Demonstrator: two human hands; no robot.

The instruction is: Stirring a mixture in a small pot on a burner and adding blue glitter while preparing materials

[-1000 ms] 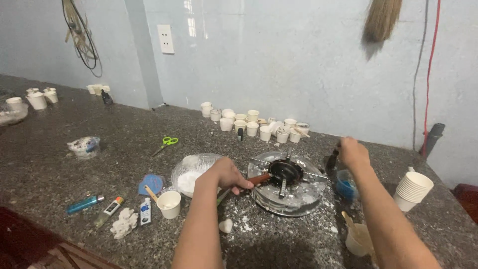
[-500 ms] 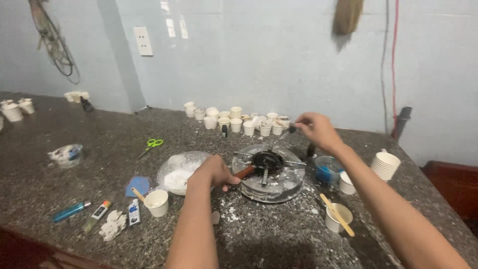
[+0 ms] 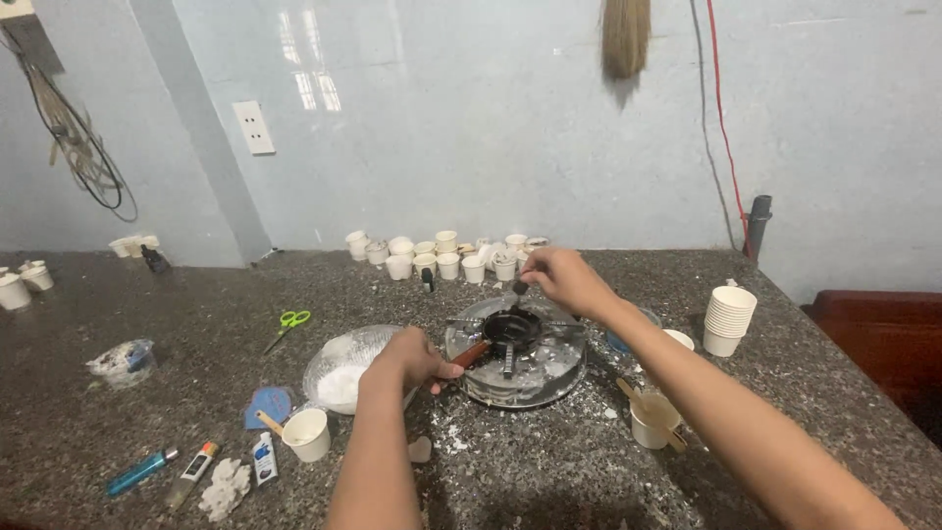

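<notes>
On a dark speckled tabletop against a pale blue wall, the left hand grips the reddish handle of a small black pan sitting on a round burner. The right hand pinches what looks like a dropper just above the pan. Near the left hand sit a bowl of white powder and a cup with a stick; a cup row lines the wall.

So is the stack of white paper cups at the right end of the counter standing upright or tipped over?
Upright. The stack of white paper cups stands straight on the speckled stone counter, open mouths facing up, apart from both hands.
</notes>
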